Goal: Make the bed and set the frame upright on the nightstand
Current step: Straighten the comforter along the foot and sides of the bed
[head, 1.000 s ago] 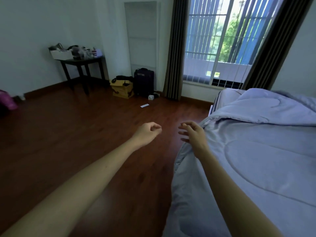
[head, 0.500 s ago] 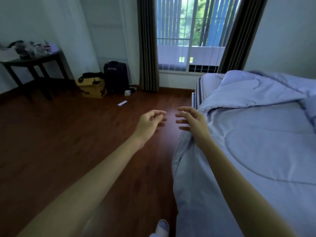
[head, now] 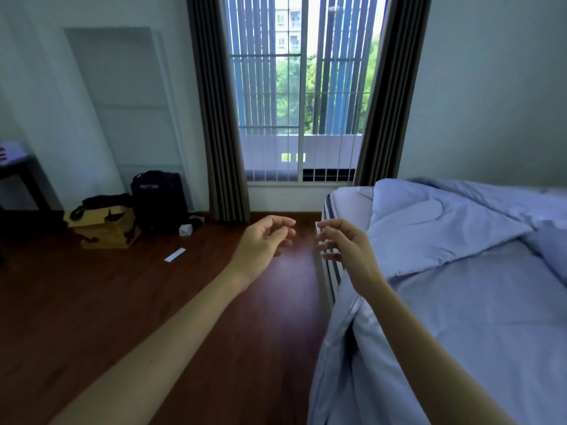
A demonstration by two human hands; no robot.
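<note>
A bed with a pale blue quilt fills the right side. The quilt's far corner is folded back, baring the striped mattress corner. The quilt's near side hangs over the bed's left edge. My left hand is held out over the wooden floor, fingers loosely curled and apart, holding nothing. My right hand hovers at the bed's left edge beside the folded corner, fingers spread and empty. No frame or nightstand is in view.
A barred window with dark curtains stands ahead. A black suitcase, a cardboard box and a slip of paper lie on the floor at left. A dark table shows at the far left edge.
The view has swung right toward the window and the bed's far corner. My left hand has opened from a fist; both hands have moved forward along the bed's edge.
</note>
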